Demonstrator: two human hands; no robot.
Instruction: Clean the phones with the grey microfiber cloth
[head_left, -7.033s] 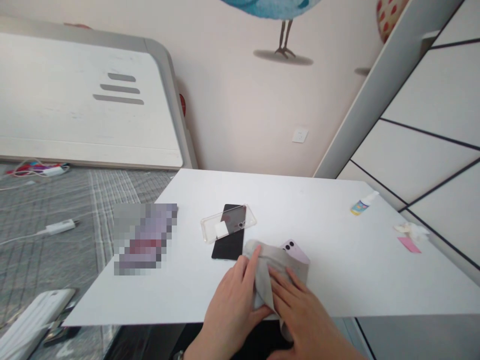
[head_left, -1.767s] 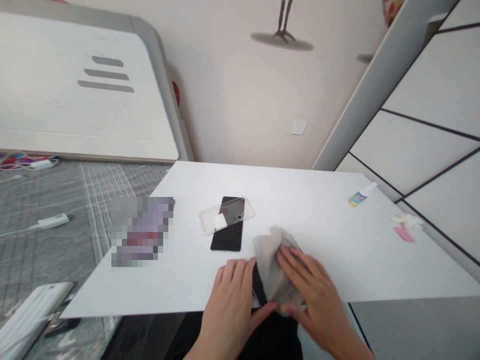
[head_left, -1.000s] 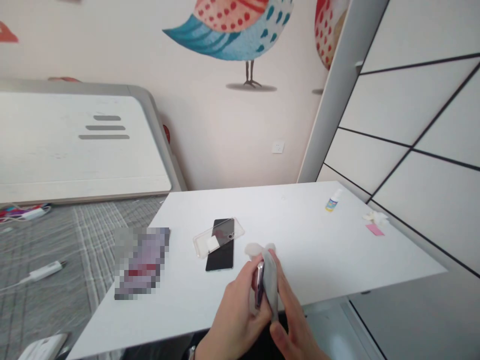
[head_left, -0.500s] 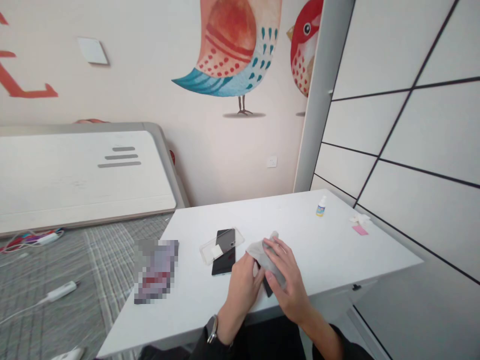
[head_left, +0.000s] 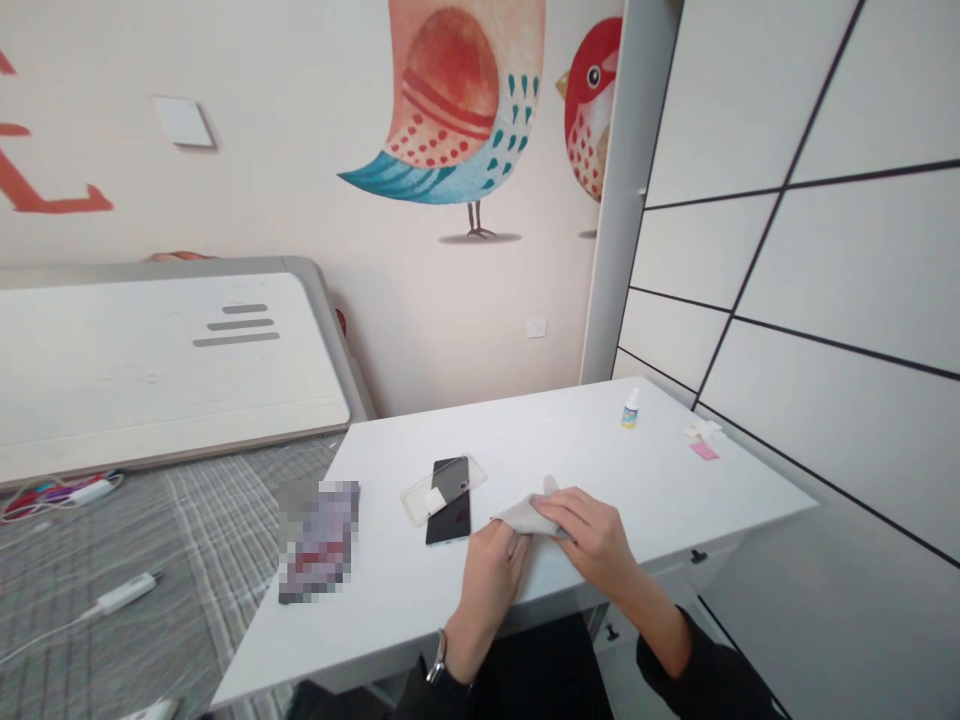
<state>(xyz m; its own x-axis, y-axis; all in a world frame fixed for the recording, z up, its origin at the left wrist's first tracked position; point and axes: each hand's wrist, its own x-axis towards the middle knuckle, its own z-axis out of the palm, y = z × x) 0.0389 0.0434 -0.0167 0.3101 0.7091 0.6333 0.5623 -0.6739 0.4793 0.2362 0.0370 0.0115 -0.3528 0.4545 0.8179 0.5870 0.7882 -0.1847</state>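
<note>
Person at white tabletop (head_left: 570, 435), both hands above the near edge. Grey cloth (head_left: 521, 517) bunched between them. Right hand (head_left: 596, 535): grip closed on the cloth, fingers together over its right side. Left hand (head_left: 491, 565): fingers curled at the cloth's left edge; cannot tell whether its grip is clamped on the cloth or on something hidden underneath. Watch (head_left: 437, 655) on left wrist. Left of the cloth, a dark phone (head_left: 451, 525) lies flat, clear case (head_left: 411, 500) slantwise across its upper part. Farther right, small bottle (head_left: 629, 412) upright; pink slip (head_left: 704, 452) beside crumpled white tissue (head_left: 707, 431).
</note>
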